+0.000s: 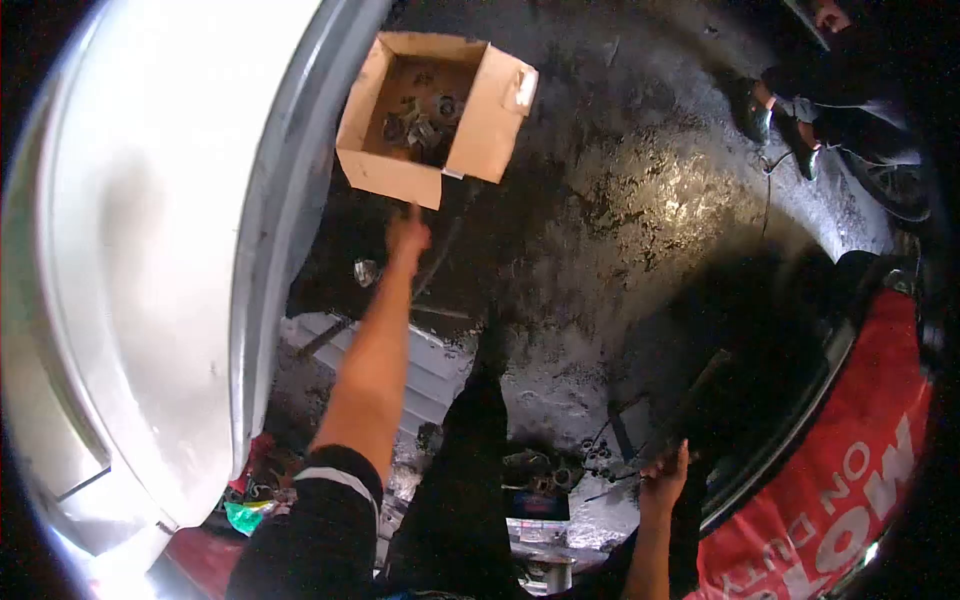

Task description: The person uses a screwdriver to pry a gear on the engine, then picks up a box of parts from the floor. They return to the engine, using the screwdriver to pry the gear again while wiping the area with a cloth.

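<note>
An opened cardboard box (490, 110) stands on the dark floor ahead, its flaps folded outward. Small metal parts (425, 130) lie inside it. My left hand (408, 240) reaches out to the lower edge of its near flap and seems to pinch it; the thumb is hard to see. At the lower right, my right hand (664, 478) is curled with the thumb raised. What sits in its fingers blends into the dark background, so I cannot make it out.
A pale vehicle body panel (170, 200) rises along the left. A red printed cover (830, 500) hangs at the lower right. A person's feet (785, 125) are at the upper right. Loose parts (540, 470) and a grey ridged sheet (430, 370) lie near my legs.
</note>
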Motion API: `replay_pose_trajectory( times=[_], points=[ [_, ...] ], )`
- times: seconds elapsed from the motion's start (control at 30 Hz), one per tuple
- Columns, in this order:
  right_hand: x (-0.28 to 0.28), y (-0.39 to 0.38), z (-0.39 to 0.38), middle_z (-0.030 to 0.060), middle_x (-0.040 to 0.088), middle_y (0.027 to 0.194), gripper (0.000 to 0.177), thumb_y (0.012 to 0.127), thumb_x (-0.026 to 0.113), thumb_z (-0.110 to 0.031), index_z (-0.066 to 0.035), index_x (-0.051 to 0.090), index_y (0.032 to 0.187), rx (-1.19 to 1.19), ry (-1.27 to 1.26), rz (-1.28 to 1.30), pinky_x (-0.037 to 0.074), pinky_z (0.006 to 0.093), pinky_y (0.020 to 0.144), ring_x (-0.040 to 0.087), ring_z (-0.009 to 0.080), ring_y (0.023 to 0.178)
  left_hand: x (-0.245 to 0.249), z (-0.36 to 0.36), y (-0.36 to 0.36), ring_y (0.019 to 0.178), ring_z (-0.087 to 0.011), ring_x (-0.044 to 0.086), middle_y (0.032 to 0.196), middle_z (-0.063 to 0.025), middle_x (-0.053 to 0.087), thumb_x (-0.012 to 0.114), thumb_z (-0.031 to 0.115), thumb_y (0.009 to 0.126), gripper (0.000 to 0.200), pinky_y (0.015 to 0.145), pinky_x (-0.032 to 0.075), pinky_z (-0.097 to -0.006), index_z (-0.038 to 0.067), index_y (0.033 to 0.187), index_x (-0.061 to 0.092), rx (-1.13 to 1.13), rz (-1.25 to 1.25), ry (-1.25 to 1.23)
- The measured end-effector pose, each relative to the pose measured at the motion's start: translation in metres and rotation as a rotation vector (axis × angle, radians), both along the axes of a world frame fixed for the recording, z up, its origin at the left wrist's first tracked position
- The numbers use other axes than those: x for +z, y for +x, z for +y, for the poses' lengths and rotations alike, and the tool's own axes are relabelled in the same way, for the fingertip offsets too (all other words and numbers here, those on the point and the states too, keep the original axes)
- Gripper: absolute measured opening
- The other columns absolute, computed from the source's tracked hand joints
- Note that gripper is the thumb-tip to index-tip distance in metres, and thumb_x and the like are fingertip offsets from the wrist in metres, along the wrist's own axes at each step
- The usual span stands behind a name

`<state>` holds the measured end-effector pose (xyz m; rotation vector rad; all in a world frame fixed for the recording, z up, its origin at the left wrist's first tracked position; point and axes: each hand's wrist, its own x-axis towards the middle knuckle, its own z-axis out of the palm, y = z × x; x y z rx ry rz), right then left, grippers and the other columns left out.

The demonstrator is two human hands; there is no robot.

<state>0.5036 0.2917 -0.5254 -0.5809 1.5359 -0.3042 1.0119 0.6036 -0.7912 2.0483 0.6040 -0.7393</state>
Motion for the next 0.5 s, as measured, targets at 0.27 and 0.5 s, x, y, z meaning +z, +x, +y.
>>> replay_pose_trajectory(
  times=[0.27,0.5],
  points=[
    [0.092,0.06,-0.024,-0.0022,0.043,0.066,0.039,0.098,0.063,-0.051,-0.015,0.054,0.084,-0.08,-0.039,-0.175,0.033,0.03,0.053,0.038,0.0126,0.053,0.103,-0.063,-0.276,0.112,-0.0452,0.063,0.118,-0.0307,0.066,0.055,0.043,0.101,0.062,0.097,0.049,-0.0499,-0.004,0.14,0.049,-0.55,0.05,0.105],
    [0.179,-0.007,-0.091,-0.0003,0.041,0.069,0.042,0.099,0.061,-0.052,-0.013,0.052,0.085,-0.285,-0.134,-0.348,0.033,0.0292,0.056,0.037,0.0128,0.057,0.111,-0.125,-0.341,0.101,-0.0424,0.068,0.103,-0.023,0.072,0.057,0.041,0.1,0.044,0.086,0.054,-0.0478,0.002,0.116,0.069,-0.977,0.247,-0.173]
  ],
)
